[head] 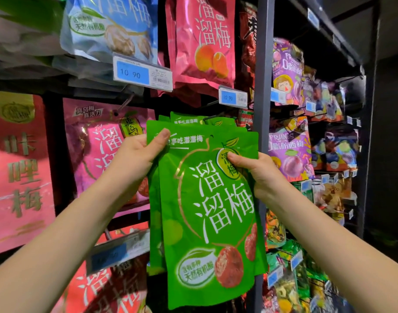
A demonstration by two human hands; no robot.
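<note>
Left hand point(137, 152): thumb pinching the upper left corner of the green plum snack bags point(207, 213).
Green plum snack bags: stacked, upright, between both hands, before the display rack point(262, 64).
Right hand point(259, 172): fingers point(235, 159) pinching their upper right edge.

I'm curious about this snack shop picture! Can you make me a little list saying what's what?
Place: shop rack hung with snack bags
Left hand: grips the green bags at their top left corner
Right hand: pinches the front bag's upper right edge
Green bags: several, stacked, held upright
Beside them: pink bag left, purple bags right
Price tag: reads 10 90
</note>
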